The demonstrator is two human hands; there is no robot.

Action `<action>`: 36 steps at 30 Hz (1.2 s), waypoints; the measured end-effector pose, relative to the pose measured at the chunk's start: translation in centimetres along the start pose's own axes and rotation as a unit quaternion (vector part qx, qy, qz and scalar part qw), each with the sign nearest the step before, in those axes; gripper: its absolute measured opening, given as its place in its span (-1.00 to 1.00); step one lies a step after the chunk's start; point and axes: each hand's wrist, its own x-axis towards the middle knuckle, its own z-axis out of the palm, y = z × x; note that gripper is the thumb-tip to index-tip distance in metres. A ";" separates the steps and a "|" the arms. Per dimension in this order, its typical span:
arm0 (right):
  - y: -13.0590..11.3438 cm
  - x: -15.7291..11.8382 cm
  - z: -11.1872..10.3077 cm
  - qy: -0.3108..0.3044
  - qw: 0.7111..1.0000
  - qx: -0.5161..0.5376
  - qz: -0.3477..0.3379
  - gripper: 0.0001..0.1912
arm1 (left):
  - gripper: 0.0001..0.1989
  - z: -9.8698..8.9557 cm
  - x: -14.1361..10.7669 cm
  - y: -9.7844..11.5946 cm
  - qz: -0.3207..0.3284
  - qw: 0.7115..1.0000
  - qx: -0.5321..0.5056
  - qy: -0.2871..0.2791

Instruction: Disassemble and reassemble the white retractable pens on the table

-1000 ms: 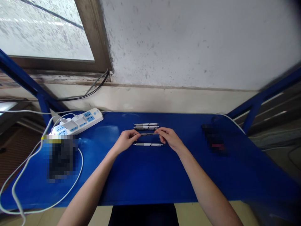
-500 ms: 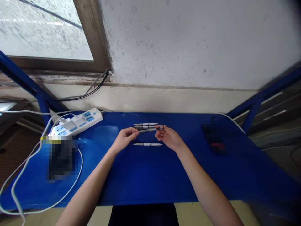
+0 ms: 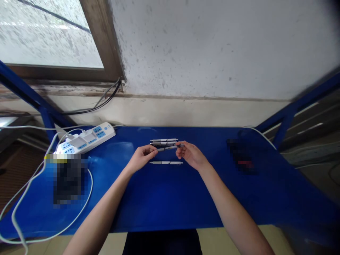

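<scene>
Item: slim grey-and-white pen (image 3: 168, 148) | Axis: roughly left-right, right end tilted farther away | Hold: left hand (image 3: 142, 158) and right hand (image 3: 191, 156) equally near, fingertips narrowly pinching opposite ends, apparently | Place: just beyond lone grey-and-white pen (image 3: 166, 162), above blue metal table (image 3: 170, 198)

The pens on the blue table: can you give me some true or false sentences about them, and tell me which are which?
1. The left hand and the right hand hold one pen together. True.
2. Two other pens lie close together beyond the hands. True.
3. The pen nearest the person is in the right hand. False: it lies on the blue table, and no hand touches it.
4. The white power strip is on the floor. False: it lies on the blue table.
</scene>
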 end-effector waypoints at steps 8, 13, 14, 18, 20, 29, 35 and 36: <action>0.8 0.2 -0.6 0.039 0.921 -0.382 -0.061 -0.73 | -0.81 -0.2 0.2 -1.1 0.081 0.975 0.206 0.019; 0.9 0.1 -0.5 -0.001 0.860 -0.492 -0.134 -0.81 | -0.89 -0.4 0.2 -1.3 0.103 0.962 0.252 0.000; 0.9 0.1 -0.5 -0.012 0.856 -0.499 -0.134 -0.82 | -0.90 -0.5 0.1 -1.3 0.106 0.961 0.254 -0.007; 0.9 0.2 -0.7 0.000 0.853 -0.506 -0.128 -0.81 | -0.87 -0.6 0.1 -0.9 0.111 0.961 0.253 -0.025; 1.1 0.3 -0.9 0.040 0.853 -0.503 -0.137 -0.80 | -0.84 -0.6 0.1 -0.9 0.108 0.962 0.252 0.004; 2.1 0.8 -1.3 0.167 0.838 -0.499 -0.147 -0.80 | -0.77 -0.3 0.3 -2.2 0.104 0.935 0.316 0.123; 2.5 1.0 -1.5 0.147 0.854 -0.477 -0.144 -0.80 | -0.78 -0.4 0.4 -2.1 0.095 0.944 0.297 0.110; 2.6 1.0 -1.5 0.147 0.856 -0.474 -0.141 -0.80 | -0.78 -0.4 0.4 -2.1 0.092 0.944 0.296 0.110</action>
